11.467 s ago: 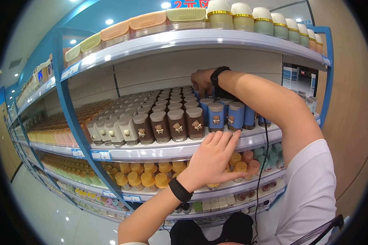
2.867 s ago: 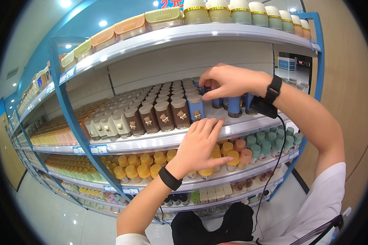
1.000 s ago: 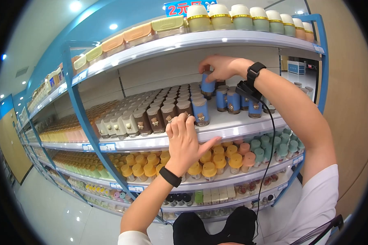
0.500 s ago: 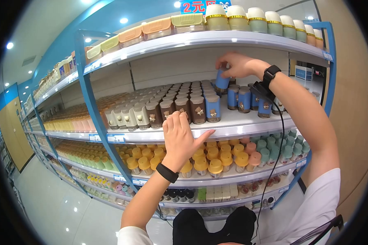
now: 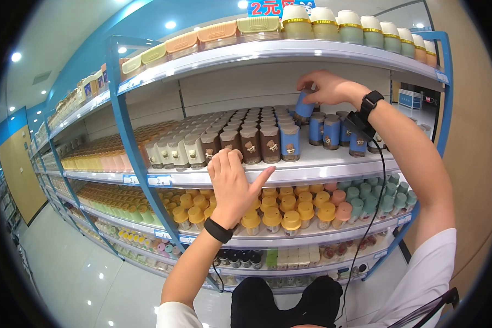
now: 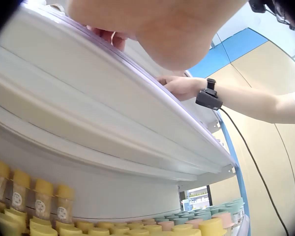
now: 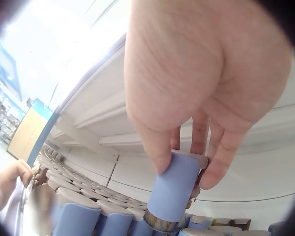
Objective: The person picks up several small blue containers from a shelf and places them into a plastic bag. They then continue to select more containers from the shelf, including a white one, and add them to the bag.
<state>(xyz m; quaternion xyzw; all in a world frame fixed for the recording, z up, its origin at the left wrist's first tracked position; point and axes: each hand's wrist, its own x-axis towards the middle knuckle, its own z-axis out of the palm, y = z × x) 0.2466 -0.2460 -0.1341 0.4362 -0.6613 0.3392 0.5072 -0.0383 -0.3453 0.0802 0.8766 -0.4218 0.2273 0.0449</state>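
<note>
My right hand pinches a blue canister near its top, thumb on one side and fingers on the other, tilted above the back of the middle shelf. In the right wrist view this blue canister shows a grey lid and a clear base with brown streaks inside. A row of blue canisters stands left of it, its front one bearing a bear figure. Several other blue canisters stand to the right. My left hand rests at the shelf's front edge, fingertips at the brown canisters, thumb spread.
White canisters stand farther left. The upper shelf hangs over my right hand. Yellow-capped jars and green-capped ones fill the shelf below. A black cable runs down from the right wrist.
Several blue canisters have shifted since the oldest frame, leaving a gap behind the shelf front. My right hand picked up a blue canister and tilted it. My left hand slid left.
</note>
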